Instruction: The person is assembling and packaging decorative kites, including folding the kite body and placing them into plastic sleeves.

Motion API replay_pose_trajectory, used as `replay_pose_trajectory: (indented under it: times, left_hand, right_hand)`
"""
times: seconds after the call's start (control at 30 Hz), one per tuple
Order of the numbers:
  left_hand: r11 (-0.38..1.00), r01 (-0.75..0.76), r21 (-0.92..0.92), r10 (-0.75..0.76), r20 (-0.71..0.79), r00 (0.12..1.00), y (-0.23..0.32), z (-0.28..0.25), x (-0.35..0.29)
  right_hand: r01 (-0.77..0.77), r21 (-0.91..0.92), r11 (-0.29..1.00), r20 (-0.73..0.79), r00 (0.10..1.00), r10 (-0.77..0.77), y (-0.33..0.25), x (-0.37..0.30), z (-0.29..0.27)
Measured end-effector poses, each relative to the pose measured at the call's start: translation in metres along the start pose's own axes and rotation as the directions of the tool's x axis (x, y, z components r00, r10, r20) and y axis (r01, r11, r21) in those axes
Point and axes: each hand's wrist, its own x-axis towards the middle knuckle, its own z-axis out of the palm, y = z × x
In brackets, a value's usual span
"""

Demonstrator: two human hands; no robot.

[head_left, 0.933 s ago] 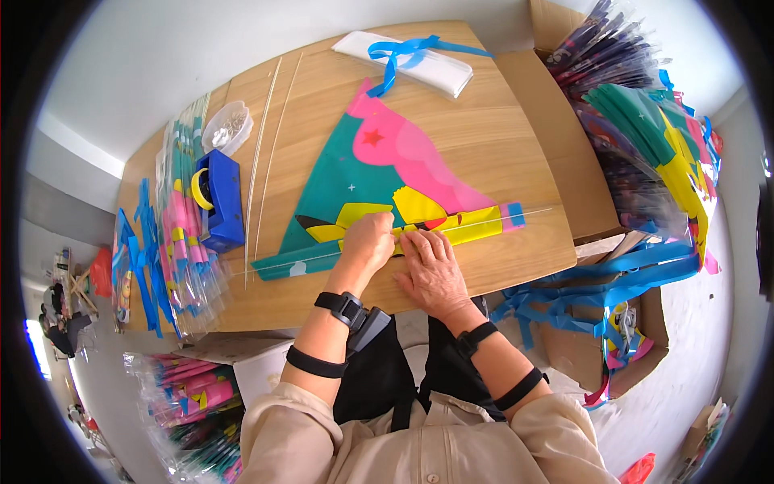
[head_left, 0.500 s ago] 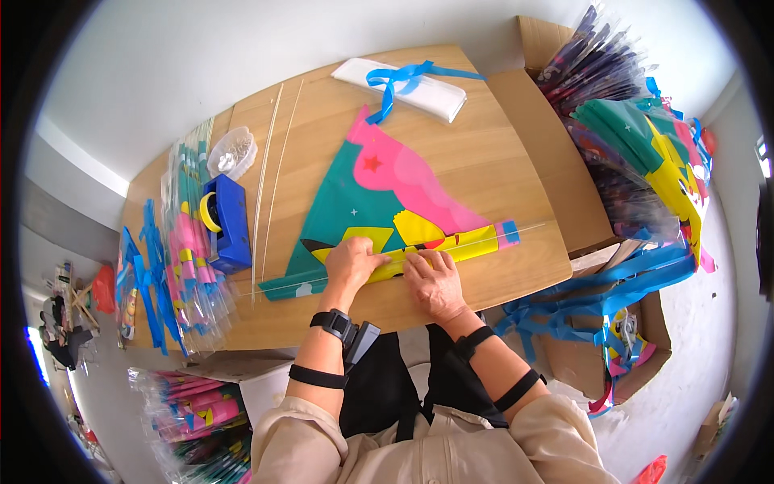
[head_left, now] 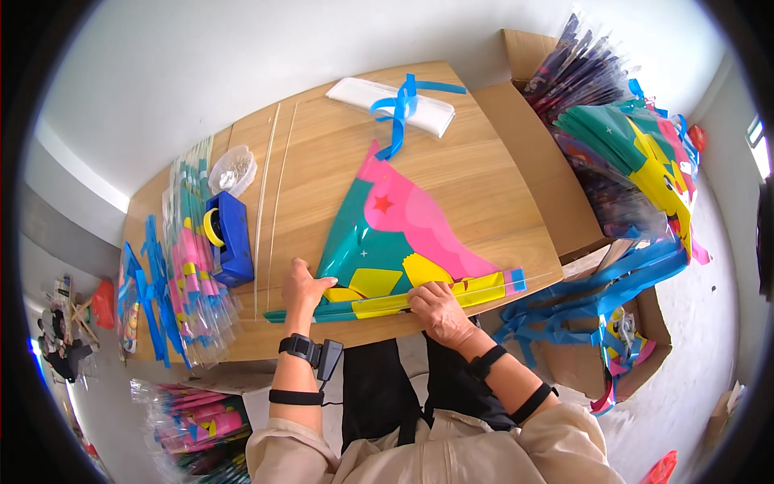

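Observation:
A triangular kite (head_left: 411, 218) in teal, pink and yellow, with a red star, lies on the table, its tip pointing away from me. A blue ribbon tail (head_left: 398, 121) runs from that tip. The kite's near edge is folded into a long narrow band (head_left: 379, 305), with a thin pale rod along it. My left hand (head_left: 300, 289) rests over the band's left end, thumb spread away from the fingers. Towards the middle of the band, my right hand (head_left: 439, 313) has its fingers curled onto the folded edge; the fingertips are partly hidden.
Thin sticks (head_left: 272, 202) lie left of the kite, beside a blue tape dispenser (head_left: 232, 242) and a clear tub (head_left: 234, 171) of small parts. Bagged kites (head_left: 192, 258) line the left edge. A white folded stack (head_left: 431, 115) sits behind; a cardboard box (head_left: 536, 161) stands right.
My left hand has slid left along the folded band and its thumb has spread. My right hand stays on the band. The kite sits slightly nearer and further right in view.

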Motion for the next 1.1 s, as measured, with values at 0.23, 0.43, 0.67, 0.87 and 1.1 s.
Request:
replay_pose_trajectory:
  times: [0.23, 0.43, 0.67, 0.87, 1.1]
  left_hand:
    - [0.867, 0.063, -0.494, 0.088, 0.277, 0.957, -0.06, 0.005, 0.028]
    - [0.799, 0.148, -0.582, 0.091, 0.361, 0.928, -0.051, -0.003, 0.019]
    - [0.872, -0.215, -0.441, 0.197, -0.086, 0.977, -0.04, 0.013, -0.005]
    - [0.634, -0.721, 0.28, 0.773, -0.221, 0.594, -0.025, 0.01, -0.038]
    - [0.417, -0.803, 0.426, 0.885, 0.013, 0.466, -0.027, 0.01, -0.027]
  right_hand:
    - [-0.027, 0.137, 0.99, 0.02, 1.0, 0.025, 0.005, 0.001, -0.002]
    - [-0.012, 0.172, 0.985, 0.013, 1.0, 0.01, 0.012, -0.002, -0.002]
    - [-0.041, 0.213, 0.976, 0.007, 0.999, 0.04, 0.013, -0.002, 0.0]
    - [-0.056, 0.271, 0.961, -0.007, 0.998, 0.06, 0.016, -0.004, -0.001]
    - [-0.089, 0.402, 0.912, -0.03, 0.994, 0.11, 0.015, -0.002, -0.004]
